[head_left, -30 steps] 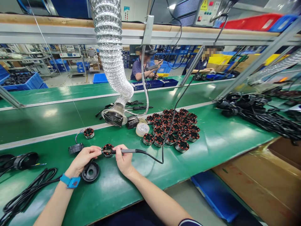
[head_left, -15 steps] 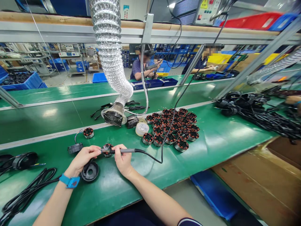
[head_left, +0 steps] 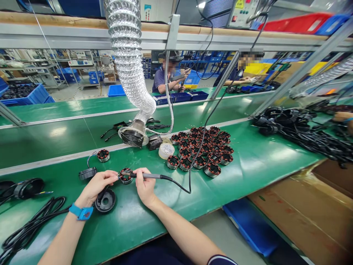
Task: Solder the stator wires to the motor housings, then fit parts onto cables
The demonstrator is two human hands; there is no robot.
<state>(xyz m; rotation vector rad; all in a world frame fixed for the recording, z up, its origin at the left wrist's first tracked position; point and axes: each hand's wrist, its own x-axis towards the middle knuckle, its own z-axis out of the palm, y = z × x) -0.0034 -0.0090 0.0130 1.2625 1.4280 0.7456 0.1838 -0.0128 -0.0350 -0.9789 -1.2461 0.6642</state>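
Observation:
My right hand (head_left: 145, 184) is closed round the grey handle of a soldering iron (head_left: 150, 176), whose tip points left over a motor stator (head_left: 126, 179) with copper windings. Pinched in the fingers of my left hand (head_left: 100, 184) are thin wires (head_left: 119, 176) at the stator's left edge. Whether the tip touches a wire is too small to tell. Below my left hand lies a round black housing (head_left: 106, 201), with a black cable running under the wrist. Behind it are a second black part (head_left: 87, 173) and another stator (head_left: 103, 155) joined by thin wires.
Several stators (head_left: 199, 162) stand grouped right of centre, beside a round pale container (head_left: 166, 151). A fume duct (head_left: 134, 133) hangs above the green bench (head_left: 154, 213). Black cables lie left (head_left: 35, 217) and far right (head_left: 303, 136). Two co-workers (head_left: 161, 79) sit across the bench.
The soldering iron and my right hand have shifted slightly right, and more of the stator's windings show. My left hand stays at the wires.

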